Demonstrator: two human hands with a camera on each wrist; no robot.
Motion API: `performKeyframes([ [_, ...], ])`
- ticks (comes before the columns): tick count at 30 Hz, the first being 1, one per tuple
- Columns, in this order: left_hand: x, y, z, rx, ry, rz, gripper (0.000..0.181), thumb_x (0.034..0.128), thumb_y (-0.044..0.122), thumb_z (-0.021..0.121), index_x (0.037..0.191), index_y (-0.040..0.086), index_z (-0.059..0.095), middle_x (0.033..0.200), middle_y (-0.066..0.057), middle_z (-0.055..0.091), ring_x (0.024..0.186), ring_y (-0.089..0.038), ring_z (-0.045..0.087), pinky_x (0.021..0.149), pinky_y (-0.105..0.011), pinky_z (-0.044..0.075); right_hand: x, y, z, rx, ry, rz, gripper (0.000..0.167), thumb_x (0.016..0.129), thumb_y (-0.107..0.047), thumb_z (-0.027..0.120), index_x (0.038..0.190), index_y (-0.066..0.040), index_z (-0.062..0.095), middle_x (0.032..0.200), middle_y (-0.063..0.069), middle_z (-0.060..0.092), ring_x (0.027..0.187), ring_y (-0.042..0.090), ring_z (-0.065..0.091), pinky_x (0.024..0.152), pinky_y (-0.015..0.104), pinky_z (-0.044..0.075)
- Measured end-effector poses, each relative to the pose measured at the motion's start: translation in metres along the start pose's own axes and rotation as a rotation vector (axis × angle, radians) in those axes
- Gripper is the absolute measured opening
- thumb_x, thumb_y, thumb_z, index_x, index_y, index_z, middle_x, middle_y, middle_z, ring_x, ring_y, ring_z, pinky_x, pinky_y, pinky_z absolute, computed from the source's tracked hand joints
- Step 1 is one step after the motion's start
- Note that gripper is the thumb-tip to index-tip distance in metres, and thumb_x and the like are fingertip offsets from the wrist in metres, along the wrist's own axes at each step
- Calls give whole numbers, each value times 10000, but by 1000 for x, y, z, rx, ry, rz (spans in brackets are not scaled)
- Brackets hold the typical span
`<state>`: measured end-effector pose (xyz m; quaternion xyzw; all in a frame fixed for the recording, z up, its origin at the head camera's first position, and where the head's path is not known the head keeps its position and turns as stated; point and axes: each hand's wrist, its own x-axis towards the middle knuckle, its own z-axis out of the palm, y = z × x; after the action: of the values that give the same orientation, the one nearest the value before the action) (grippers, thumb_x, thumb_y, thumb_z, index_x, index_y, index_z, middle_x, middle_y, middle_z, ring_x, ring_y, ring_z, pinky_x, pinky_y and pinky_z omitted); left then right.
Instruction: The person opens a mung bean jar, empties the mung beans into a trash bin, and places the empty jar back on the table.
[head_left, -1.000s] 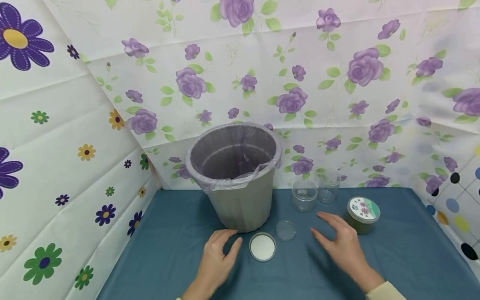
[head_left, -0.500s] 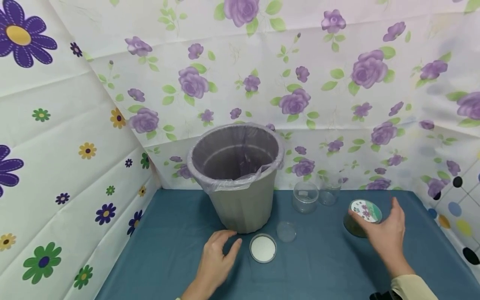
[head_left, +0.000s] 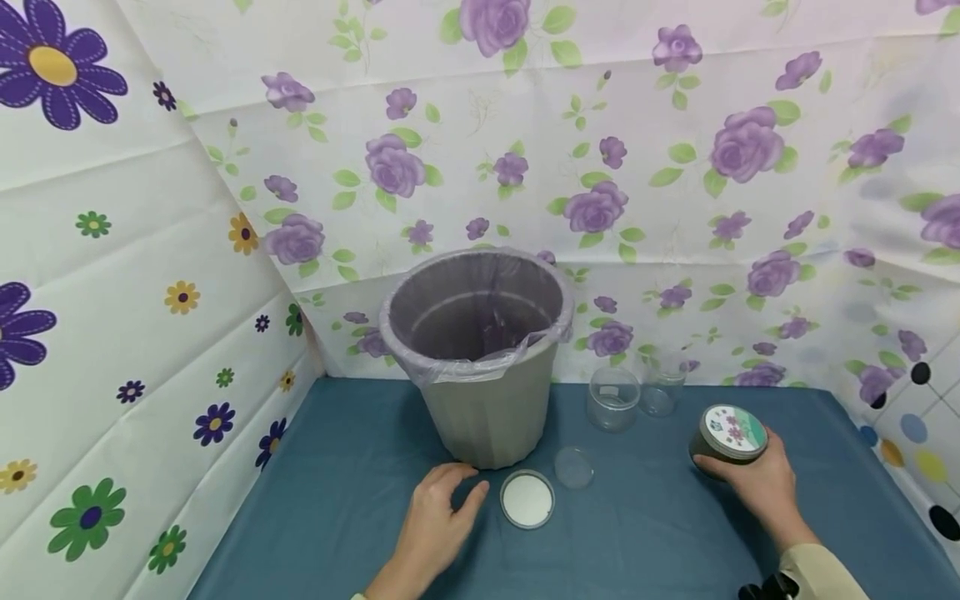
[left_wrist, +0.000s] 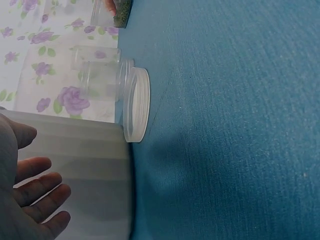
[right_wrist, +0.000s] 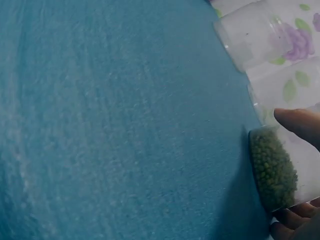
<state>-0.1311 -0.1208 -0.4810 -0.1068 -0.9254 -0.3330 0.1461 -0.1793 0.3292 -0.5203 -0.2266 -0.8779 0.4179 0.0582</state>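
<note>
My right hand (head_left: 765, 487) grips a clear plastic jar (head_left: 731, 437) at the table's right side, thumb on one side and fingers on the other. Its lid has a white and green label with flowers; dark green granules (right_wrist: 272, 167) lie in its lower part. Whether the jar touches the table I cannot tell. My left hand (head_left: 435, 525) holds nothing, its fingers relaxed and slightly bent, thumb apart, in front of the bin. Just right of it lies a round lid with a white inside (head_left: 527, 500). A clear round lid (head_left: 573, 468) lies behind that one.
A grey bin (head_left: 487, 417) with a see-through liner stands at the back middle of the blue-covered table (head_left: 315, 508). Two clear jars, a front one (head_left: 612, 404) and a rear one (head_left: 662, 392), stand right of it. Flowered sheets (head_left: 450, 125) hang behind and beside.
My right hand has moved right from above the middle of the table to the granule jar and closed its fingers round it. The left hand has stayed beside the white lid.
</note>
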Motion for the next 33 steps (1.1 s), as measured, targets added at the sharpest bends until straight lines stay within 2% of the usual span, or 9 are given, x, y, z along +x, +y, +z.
performKeyframes([
  [5,1,1,-1,10,-18,-14,404,868,619,478,1030,296,658,1091,72,636,1024,-91,606,833,-334,521,2,2,3,-38,16,6,1200,623,-567,793,1462,27,173,1374,321,359,1227,479,377,890,609,381],
  [14,0,5,-2,25,-25,-1,400,867,619,480,1010,294,663,1062,87,634,995,-82,608,816,-326,522,-8,1,4,-58,14,-15,1231,568,-651,776,1437,44,250,1328,318,425,1168,450,447,812,550,435],
  [21,1,7,-2,22,-31,3,396,864,614,491,999,287,669,1047,85,638,986,-79,607,816,-326,520,-31,-21,12,-10,-7,-153,1113,608,-615,772,1446,-58,296,1317,241,477,1141,398,499,770,488,472],
  [26,2,11,-2,24,-35,18,367,862,586,529,990,275,677,1039,81,644,981,-80,611,818,-328,520,-50,-39,22,28,-40,-201,1039,613,-593,782,1434,-127,348,1307,188,510,1162,380,498,777,498,474],
  [29,4,14,-1,27,-51,19,359,862,577,541,990,271,680,1037,85,646,978,-77,615,812,-325,522,-62,-49,28,31,-62,-248,1018,594,-602,787,1414,-149,389,1277,148,542,1153,348,505,778,504,469],
  [33,7,22,1,-19,-87,32,350,870,551,553,996,252,686,1023,86,655,958,-82,630,797,-314,529,-77,-63,39,66,-54,-345,983,572,-598,800,1375,-166,433,1219,73,575,1107,268,541,800,509,491],
])
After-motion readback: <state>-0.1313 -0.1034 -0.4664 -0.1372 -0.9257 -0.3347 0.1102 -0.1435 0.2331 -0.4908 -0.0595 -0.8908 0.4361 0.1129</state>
